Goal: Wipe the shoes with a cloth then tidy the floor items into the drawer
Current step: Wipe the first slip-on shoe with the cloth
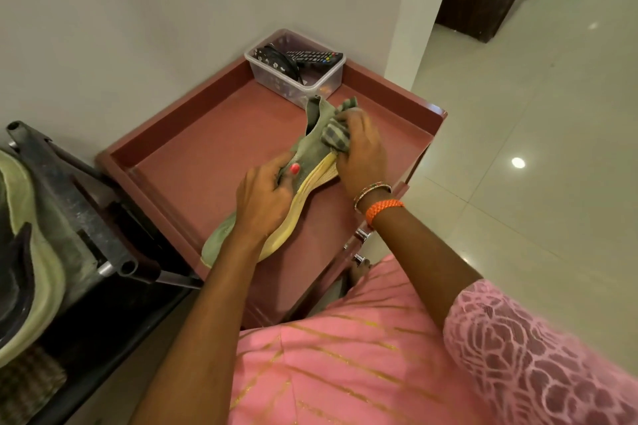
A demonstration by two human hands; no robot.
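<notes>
I see the left hand [264, 197] gripping a green shoe [310, 152] over the reddish cabinet top [193, 148]. The right hand [360, 148] presses a checked cloth [333, 138] against its heel.

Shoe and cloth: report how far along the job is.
Done: nothing can be confirmed as finished. In hand: the left hand holds the green shoe over the cabinet top while the right hand presses the checked cloth against its side. Left: a second shoe lies on the rack at left, apparently still to wipe; no floor items or open drawer are in view.
</notes>
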